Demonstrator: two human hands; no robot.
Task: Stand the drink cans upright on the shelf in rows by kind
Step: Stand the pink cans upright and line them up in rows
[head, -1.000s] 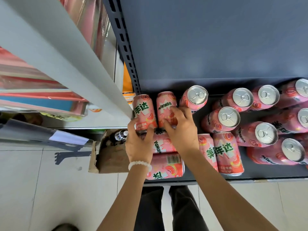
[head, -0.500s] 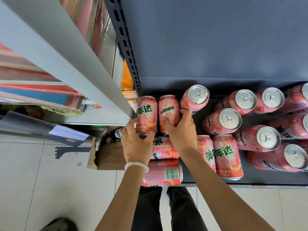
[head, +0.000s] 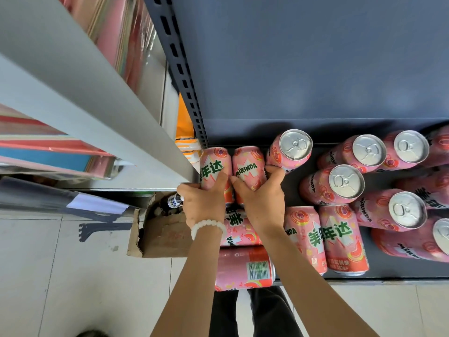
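Two pink cans lay side by side at the back left corner of the dark shelf (head: pixel 303 132). The left hand (head: pixel 204 203), with a white bead bracelet (head: pixel 207 226) at the wrist, curled round the left can (head: pixel 215 169); the right hand (head: pixel 263 198) curled round the right can (head: pixel 249 167), its fingers also touching an upright can (head: pixel 290 149) just beside. More pink cans lay flat below the hands, and others stood further right. A cardboard box (head: pixel 158 235) sat on the floor.

Dark shelf (head: pixel 401 272) under pink cans (head: pixel 340 242)
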